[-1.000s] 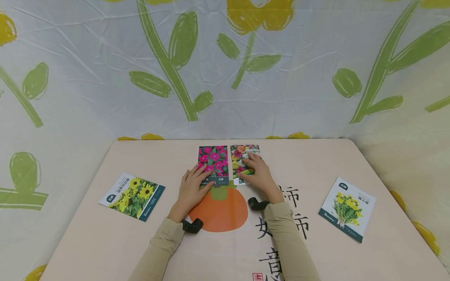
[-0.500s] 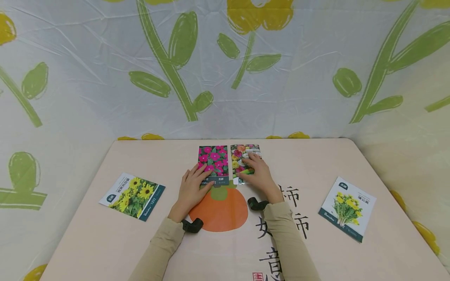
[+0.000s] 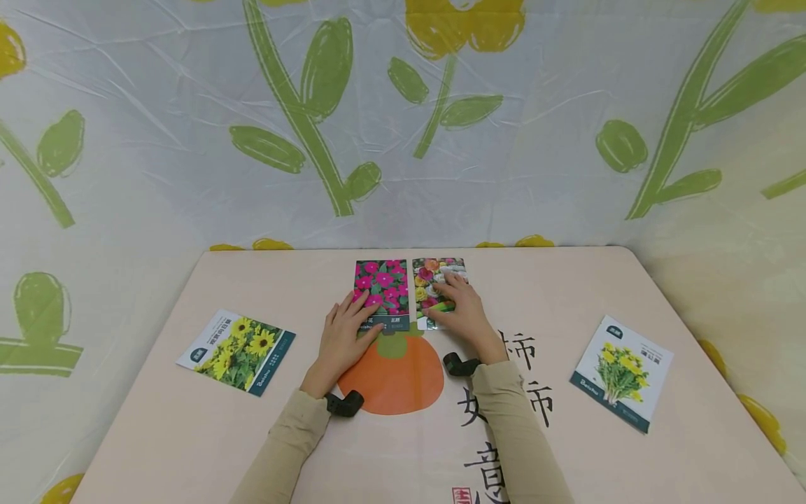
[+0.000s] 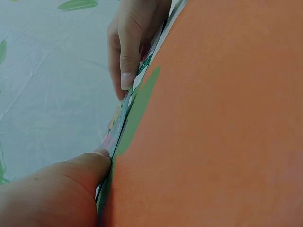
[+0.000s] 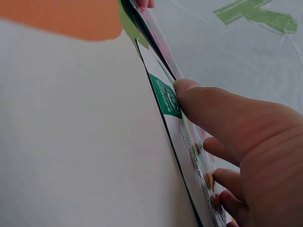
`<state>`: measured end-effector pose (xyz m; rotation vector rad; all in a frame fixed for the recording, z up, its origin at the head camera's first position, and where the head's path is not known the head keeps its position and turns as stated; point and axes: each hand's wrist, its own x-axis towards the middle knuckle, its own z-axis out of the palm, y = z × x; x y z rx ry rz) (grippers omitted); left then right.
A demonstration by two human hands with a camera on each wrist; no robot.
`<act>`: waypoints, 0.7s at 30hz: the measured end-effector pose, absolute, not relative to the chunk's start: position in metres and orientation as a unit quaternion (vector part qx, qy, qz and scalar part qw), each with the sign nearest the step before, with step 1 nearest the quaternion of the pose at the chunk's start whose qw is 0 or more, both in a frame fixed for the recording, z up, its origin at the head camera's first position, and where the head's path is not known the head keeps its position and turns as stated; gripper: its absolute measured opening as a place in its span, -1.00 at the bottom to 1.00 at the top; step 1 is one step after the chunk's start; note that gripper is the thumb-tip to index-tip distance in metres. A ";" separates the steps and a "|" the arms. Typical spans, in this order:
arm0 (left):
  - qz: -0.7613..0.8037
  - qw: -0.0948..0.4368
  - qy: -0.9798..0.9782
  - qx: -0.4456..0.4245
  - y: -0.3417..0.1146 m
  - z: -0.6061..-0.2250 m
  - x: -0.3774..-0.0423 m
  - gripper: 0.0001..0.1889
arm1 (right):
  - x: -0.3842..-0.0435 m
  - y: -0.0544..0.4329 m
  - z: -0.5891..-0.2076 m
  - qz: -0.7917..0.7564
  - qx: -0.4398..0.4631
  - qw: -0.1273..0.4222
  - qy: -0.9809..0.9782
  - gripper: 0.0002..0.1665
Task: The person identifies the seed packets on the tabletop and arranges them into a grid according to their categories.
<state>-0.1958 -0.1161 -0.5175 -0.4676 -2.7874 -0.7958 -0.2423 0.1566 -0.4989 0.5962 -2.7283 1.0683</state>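
Note:
Two flower seed packets lie flat side by side at the far middle of the table, a narrow gap between them. My left hand [image 3: 343,339] rests with spread fingers on the lower left of the pink-flower packet [image 3: 385,283]. On the multicoloured-flower packet [image 3: 425,287] lies my right hand [image 3: 466,315], its fingers over the right part and its thumb near the lower edge. The right wrist view shows that thumb [image 5: 208,101] touching the packet by a green label [image 5: 165,97]. Neither hand curls round a packet. Both packets are partly covered by the hands.
A sunflower seed packet [image 3: 242,350] lies askew on the left of the table [image 3: 189,434]. Toward the right edge is a white packet with yellow flowers [image 3: 620,374], also askew. The tabletop carries a printed orange persimmon [image 3: 397,381] and black characters. A flower-printed sheet [image 3: 504,182] hangs behind.

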 end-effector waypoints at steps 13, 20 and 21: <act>-0.262 0.094 -0.948 -0.154 -0.116 -0.518 -0.196 -0.48 | -0.244 0.153 -0.495 0.328 0.173 0.042 -0.928 -0.26; -0.260 0.095 -0.948 -0.154 -0.116 -0.518 -0.196 -0.48 | -0.243 0.152 -0.494 0.335 0.175 0.044 -0.925 -0.27; -0.260 0.094 -0.948 -0.154 -0.116 -0.518 -0.196 -0.48 | -0.243 0.152 -0.494 0.336 0.175 0.043 -0.925 -0.26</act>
